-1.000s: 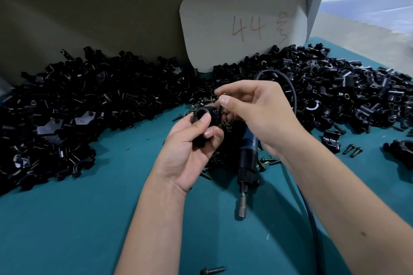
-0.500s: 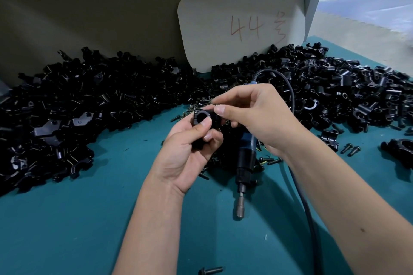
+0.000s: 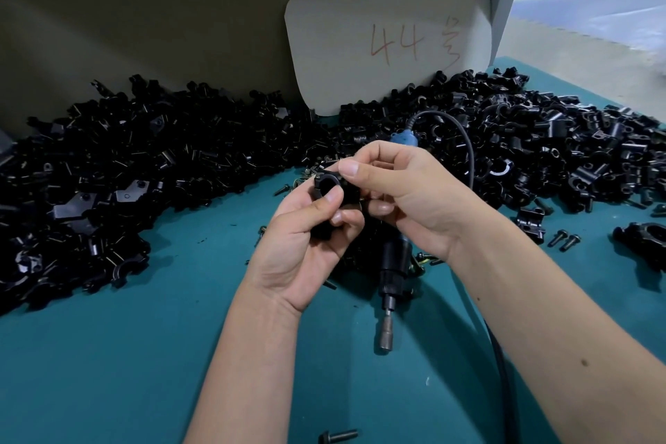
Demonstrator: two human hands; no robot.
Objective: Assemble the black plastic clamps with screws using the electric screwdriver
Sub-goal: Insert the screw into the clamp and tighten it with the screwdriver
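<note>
Left hand (image 3: 306, 245) grips the black clamp (image 3: 329, 187) above the table (image 3: 108, 353), right hand (image 3: 403, 191) pinching its top edge; risk: halves may slip out of line, misaligning screw holes.

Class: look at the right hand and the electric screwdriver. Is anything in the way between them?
Nothing visible. The screwdriver lies on the table directly below the right hand, which pinches at the clamp.

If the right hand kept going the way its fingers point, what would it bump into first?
The right hand points left; its fingertips already touch the black clamp held by the left hand, so probably that.
</note>
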